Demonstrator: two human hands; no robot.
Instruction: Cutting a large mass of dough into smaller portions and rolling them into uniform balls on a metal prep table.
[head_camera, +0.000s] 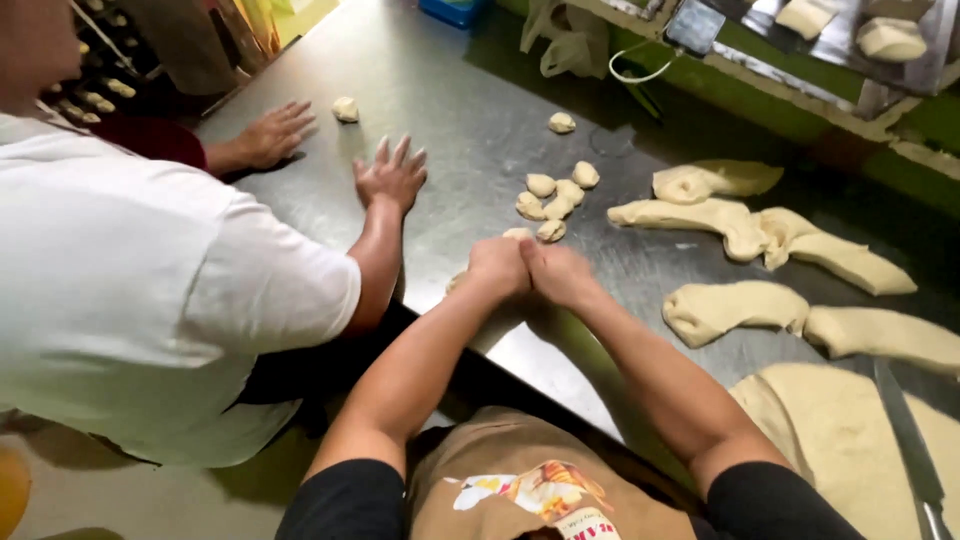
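A dull steel tabletop, lightly dusted with flour, fills the view. Near its middle lies a cluster of small dough balls, some touching, with one ball apart beyond them and another further left. On the right lie long torn strips of dough, two more pieces nearer, and a flat sheet of dough with a knife resting on it.
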